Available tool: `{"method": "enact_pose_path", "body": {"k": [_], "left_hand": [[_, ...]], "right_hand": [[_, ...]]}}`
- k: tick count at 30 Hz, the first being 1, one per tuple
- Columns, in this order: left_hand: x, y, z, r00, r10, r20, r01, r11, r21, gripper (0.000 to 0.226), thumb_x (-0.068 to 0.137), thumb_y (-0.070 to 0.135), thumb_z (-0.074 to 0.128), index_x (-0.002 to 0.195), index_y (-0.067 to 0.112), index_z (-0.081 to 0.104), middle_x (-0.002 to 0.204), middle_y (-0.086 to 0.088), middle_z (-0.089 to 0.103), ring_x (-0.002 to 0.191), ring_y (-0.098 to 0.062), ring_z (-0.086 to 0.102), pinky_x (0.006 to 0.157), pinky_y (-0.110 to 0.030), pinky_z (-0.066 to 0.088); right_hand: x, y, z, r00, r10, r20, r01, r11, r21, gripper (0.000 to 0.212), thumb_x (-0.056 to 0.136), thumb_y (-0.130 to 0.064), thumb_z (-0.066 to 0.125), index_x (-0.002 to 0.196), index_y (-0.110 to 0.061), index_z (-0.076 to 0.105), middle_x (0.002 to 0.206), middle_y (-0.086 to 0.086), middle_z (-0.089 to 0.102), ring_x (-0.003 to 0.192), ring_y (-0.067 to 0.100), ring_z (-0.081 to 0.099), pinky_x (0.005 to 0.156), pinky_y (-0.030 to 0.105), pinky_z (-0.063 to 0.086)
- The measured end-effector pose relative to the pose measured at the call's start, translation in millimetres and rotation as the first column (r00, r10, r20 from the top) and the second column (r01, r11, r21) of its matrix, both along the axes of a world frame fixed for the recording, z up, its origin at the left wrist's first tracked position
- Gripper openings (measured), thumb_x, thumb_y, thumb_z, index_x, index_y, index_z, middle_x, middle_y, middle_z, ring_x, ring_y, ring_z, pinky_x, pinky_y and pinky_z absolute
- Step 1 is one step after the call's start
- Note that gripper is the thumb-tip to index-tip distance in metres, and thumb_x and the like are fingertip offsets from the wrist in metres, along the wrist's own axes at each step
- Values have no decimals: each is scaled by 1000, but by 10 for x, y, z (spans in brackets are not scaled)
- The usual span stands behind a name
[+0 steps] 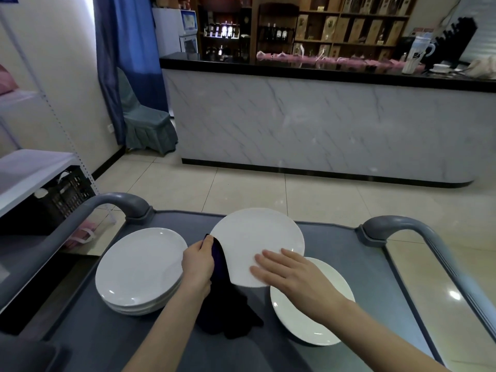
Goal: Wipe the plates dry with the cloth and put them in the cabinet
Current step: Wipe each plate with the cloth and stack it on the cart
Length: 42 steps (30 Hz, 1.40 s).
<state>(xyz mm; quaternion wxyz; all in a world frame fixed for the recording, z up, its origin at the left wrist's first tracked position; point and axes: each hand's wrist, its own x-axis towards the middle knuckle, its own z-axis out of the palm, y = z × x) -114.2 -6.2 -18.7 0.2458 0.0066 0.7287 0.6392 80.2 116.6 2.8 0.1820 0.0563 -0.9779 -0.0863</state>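
Note:
A white plate (257,237) is held tilted above the grey cart top (381,277). My right hand (292,275) supports it, fingers spread flat across its lower right face. My left hand (198,264) grips a dark cloth (228,312) against the plate's left edge; the cloth hangs down onto the cart. A stack of white plates (139,269) sits on the cart at the left. Another white plate (311,318) lies on the cart at the right, partly under my right forearm.
Two grey cart handles (118,202) (397,226) rise at the far corners. A white marble-look counter (322,122) stands across the tiled floor. A black crate (61,197) sits under a white shelf at the left, and a covered chair (145,122) stands by blue curtains.

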Motion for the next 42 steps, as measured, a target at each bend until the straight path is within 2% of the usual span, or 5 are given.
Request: {"method": "enact_pose_path", "body": {"k": [7, 13, 19, 30, 42], "left_hand": [[-83, 38, 47, 998, 55, 32, -55, 998, 20, 26, 96, 24, 54, 76, 8, 48, 76, -12, 38, 74, -24, 34, 68, -36, 29], [93, 272, 266, 957, 282, -63, -267, 947, 179, 16, 100, 25, 55, 91, 12, 61, 83, 1, 59, 83, -20, 52, 78, -30, 39], [657, 553, 291, 969, 10, -248, 12, 996, 85, 29, 104, 27, 42, 127, 19, 58, 116, 4, 64, 109, -19, 58, 83, -26, 38], [1097, 242, 161, 441, -588, -678, 669, 719, -188, 51, 102, 34, 21, 152, 39, 14, 161, 26, 10, 146, 9, 4, 117, -16, -2], [524, 314, 89, 500, -601, -623, 633, 745, -211, 53, 100, 42, 23, 150, 39, 5, 157, 30, -1, 148, 6, -3, 124, -29, 5]], "right_hand": [[-22, -47, 5, 977, -208, -45, 171, 894, -415, 45, 83, 1, 74, 121, -23, 71, 125, -6, 70, 115, 16, 66, 89, 35, 58], [-61, -157, 141, 839, -527, 138, 166, 5, -986, 17, 97, -16, 62, 90, -27, 73, 85, 10, 68, 74, 14, 56, 68, 29, 42], [-50, -372, 202, 860, -496, 121, -93, -386, -918, 15, 96, -17, 62, 95, -9, 75, 97, 27, 70, 81, 24, 65, 71, 40, 48], [45, -142, 343, 845, -523, 111, -232, -546, -805, 30, 85, -35, 66, 105, -16, 78, 110, 13, 75, 97, 23, 73, 70, 30, 59], [87, -61, 467, 838, -542, 55, -286, -523, -803, 25, 81, -28, 68, 95, -10, 79, 102, 15, 74, 87, 22, 68, 73, 35, 54]]}}
